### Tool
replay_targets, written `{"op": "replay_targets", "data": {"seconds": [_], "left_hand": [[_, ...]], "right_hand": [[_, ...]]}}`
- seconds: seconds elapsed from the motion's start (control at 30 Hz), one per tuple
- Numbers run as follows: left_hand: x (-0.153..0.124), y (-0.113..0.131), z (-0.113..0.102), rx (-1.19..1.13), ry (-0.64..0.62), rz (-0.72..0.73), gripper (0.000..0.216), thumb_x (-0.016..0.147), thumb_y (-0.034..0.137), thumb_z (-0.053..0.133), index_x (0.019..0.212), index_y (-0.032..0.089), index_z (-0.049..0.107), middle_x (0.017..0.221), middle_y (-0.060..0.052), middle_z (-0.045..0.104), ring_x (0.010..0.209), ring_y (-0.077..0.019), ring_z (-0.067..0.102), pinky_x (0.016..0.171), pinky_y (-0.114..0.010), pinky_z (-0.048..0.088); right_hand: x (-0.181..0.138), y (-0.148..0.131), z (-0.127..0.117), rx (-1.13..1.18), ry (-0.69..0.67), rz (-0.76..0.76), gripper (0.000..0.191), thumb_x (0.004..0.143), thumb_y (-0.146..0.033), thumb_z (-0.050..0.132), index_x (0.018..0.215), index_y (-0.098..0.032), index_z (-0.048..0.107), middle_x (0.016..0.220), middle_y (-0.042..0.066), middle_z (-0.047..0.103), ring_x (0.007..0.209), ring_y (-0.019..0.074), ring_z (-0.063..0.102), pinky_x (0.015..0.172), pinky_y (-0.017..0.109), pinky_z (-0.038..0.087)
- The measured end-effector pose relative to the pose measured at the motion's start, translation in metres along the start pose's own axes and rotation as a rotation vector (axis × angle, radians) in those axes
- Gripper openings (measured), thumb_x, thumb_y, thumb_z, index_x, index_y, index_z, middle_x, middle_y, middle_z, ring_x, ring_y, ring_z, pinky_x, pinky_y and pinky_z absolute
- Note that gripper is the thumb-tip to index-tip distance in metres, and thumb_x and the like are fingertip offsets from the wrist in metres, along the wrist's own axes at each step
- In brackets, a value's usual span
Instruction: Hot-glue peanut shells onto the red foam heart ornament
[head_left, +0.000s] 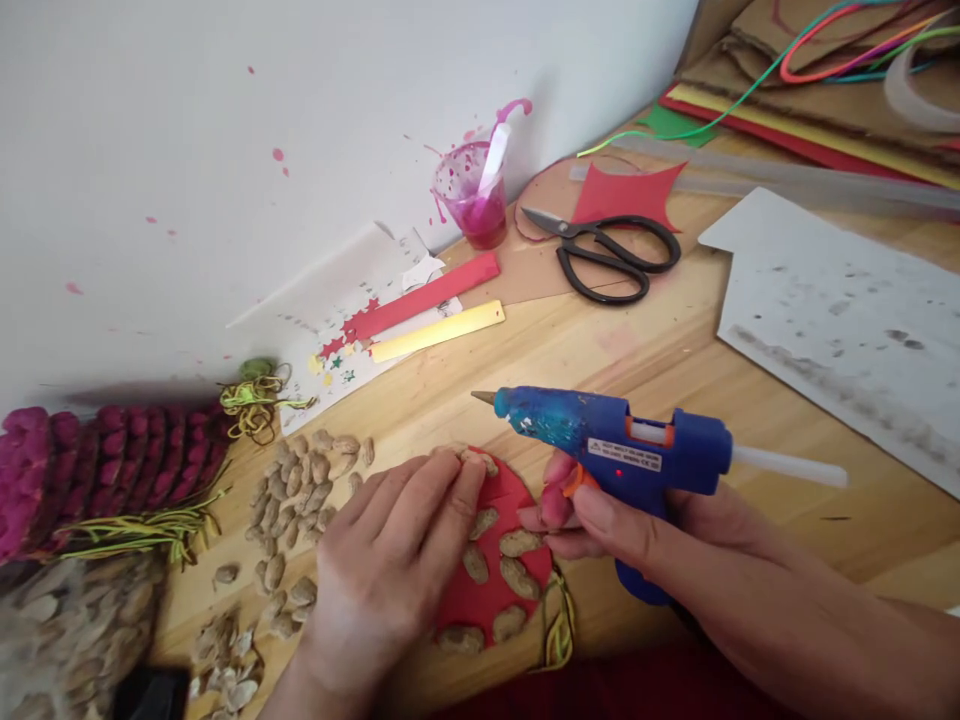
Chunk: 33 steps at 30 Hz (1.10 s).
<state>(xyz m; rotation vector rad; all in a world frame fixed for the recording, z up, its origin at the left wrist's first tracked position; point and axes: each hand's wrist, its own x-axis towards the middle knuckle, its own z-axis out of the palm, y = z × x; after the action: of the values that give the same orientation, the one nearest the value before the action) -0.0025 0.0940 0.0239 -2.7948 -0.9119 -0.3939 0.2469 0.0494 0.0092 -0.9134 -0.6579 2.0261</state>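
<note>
My right hand is wrapped around the handle of a blue hot glue gun, fingers at its orange trigger. Its metal nozzle points left, and a clear glue stick juts from the back. Below the nozzle lies a round red card bearing several whole peanuts along its edge and middle. My left hand covers the card's left part, with its fingertips closed on a peanut at the far rim. A yellow-green cord hangs off the card's right edge.
Loose peanuts and broken shells lie left, beside a bag of peanuts and magenta-painted strips. Behind are black-handled scissors, a cup of magenta paint, and red and yellow strips. A house-shaped board lies right.
</note>
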Motion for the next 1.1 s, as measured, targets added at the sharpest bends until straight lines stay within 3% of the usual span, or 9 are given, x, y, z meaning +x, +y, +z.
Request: {"op": "replay_targets", "data": {"seconds": [0.27,0.73,0.97,1.1], "left_hand": [[0.001,0.0,0.0,-0.006,-0.009,0.008,0.033,0.096,0.013,0.056,0.128,0.012,0.067,0.112,-0.013,0.073,0.102,-0.0261,0.067,0.089,-0.036,0.051],[0.004,0.002,0.0,-0.036,-0.035,-0.015,0.031,0.095,0.011,0.059,0.126,0.012,0.066,0.114,-0.013,0.069,0.103,-0.026,0.066,0.084,-0.037,0.053],[0.004,0.0,0.002,-0.003,-0.008,-0.022,0.029,0.098,0.012,0.055,0.125,0.016,0.067,0.113,-0.009,0.068,0.098,-0.0212,0.066,0.083,-0.033,0.053],[0.003,0.001,0.001,-0.034,-0.043,-0.048,0.031,0.097,0.011,0.056,0.126,0.016,0.067,0.115,-0.01,0.067,0.102,-0.0215,0.066,0.087,-0.033,0.053]], "right_hand": [[-0.012,0.023,-0.013,-0.005,0.064,0.103,0.05,0.097,-0.027,0.063,0.143,-0.047,0.057,0.147,-0.008,0.06,0.141,0.0207,0.051,0.117,0.034,0.037],[-0.01,0.015,-0.009,0.054,0.023,0.079,0.047,0.099,-0.025,0.06,0.14,-0.048,0.06,0.146,-0.008,0.061,0.144,0.0206,0.047,0.113,0.035,0.045],[-0.012,0.018,-0.011,-0.021,0.097,0.07,0.05,0.098,-0.023,0.062,0.142,-0.047,0.058,0.146,-0.008,0.061,0.14,0.018,0.053,0.113,0.031,0.043],[-0.006,0.009,-0.005,0.021,0.035,0.045,0.042,0.099,-0.024,0.062,0.134,-0.047,0.065,0.138,-0.01,0.068,0.134,0.0159,0.058,0.11,0.029,0.049]]}}
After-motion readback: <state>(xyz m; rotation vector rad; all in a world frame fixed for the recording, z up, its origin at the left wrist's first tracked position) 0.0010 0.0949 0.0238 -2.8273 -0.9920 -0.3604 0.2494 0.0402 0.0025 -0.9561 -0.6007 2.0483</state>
